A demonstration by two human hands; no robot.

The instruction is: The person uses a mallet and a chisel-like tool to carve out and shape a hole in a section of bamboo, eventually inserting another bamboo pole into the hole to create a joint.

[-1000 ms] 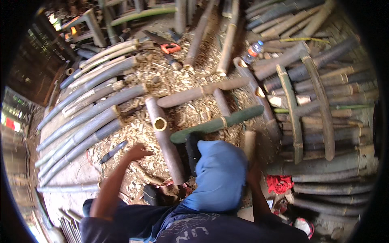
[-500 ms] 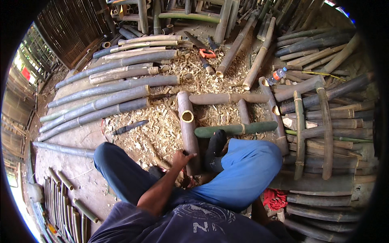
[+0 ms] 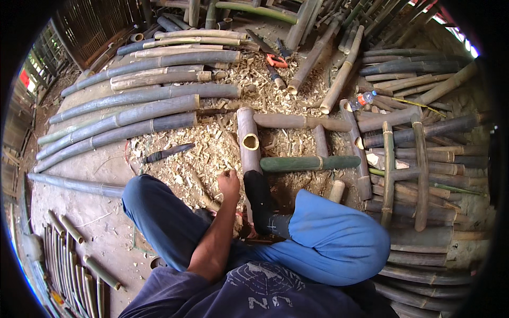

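My left hand is closed, its fingers curled, just left of a thick bamboo post and apart from it. Whatever the fingers hold, if anything, is hidden. The post has a round hole cut in its side. My foot in a black sock presses on the post's near end. From the post, a brown bamboo rail and a green bamboo rail run right to a second post, with a short upright between them. My right hand is out of view.
A dark-handled knife lies on the wood chips to the left. Several long bamboo poles lie beyond it. An orange-handled saw and a plastic bottle lie farther off. Bamboo pieces are stacked on the right.
My left hand has come off the post and moved up and left. My socked foot has shifted left onto the post's near end. My right forearm has gone out of view.
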